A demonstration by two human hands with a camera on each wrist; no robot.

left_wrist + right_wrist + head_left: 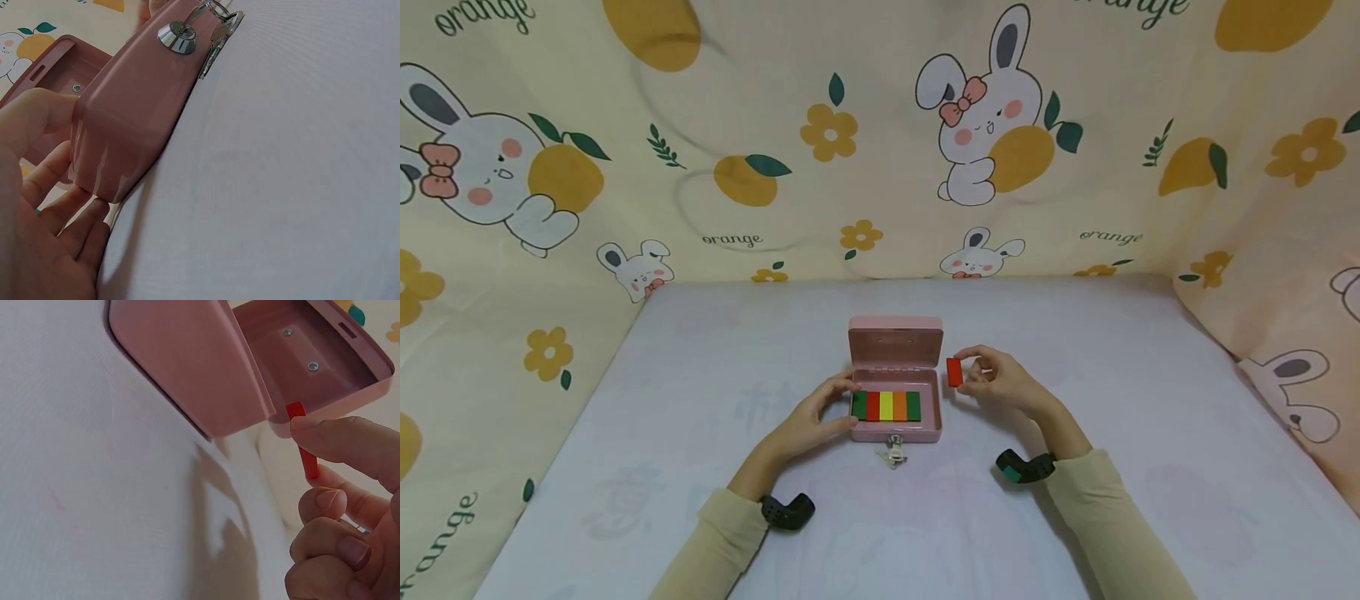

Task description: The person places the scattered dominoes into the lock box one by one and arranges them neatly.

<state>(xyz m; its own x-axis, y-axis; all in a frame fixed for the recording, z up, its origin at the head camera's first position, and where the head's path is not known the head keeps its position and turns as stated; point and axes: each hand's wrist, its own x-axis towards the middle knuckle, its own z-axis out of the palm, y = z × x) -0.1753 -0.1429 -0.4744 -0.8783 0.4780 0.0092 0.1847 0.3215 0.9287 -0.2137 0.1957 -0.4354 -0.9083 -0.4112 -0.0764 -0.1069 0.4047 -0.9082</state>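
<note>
A pink cash box (917,436) stands on the white surface with its lid (895,343) raised. Inside lies a row of coloured blocks (887,406), green, red, yellow, orange and green, with bare floor to their right. My left hand (811,421) holds the box by its left side; in the left wrist view the thumb is at the rim and fingertips touch the lower wall. Just right of the box, my right hand (1003,383) pinches a thin red block (309,459) between thumb and finger, raised above the surface and apart from the box.
A chrome lock (177,39) sits on the box's front, with keys (219,47) hanging from it. The white tabletop (880,533) spreads around the box. Behind and at the sides rises a patterned cloth (880,175).
</note>
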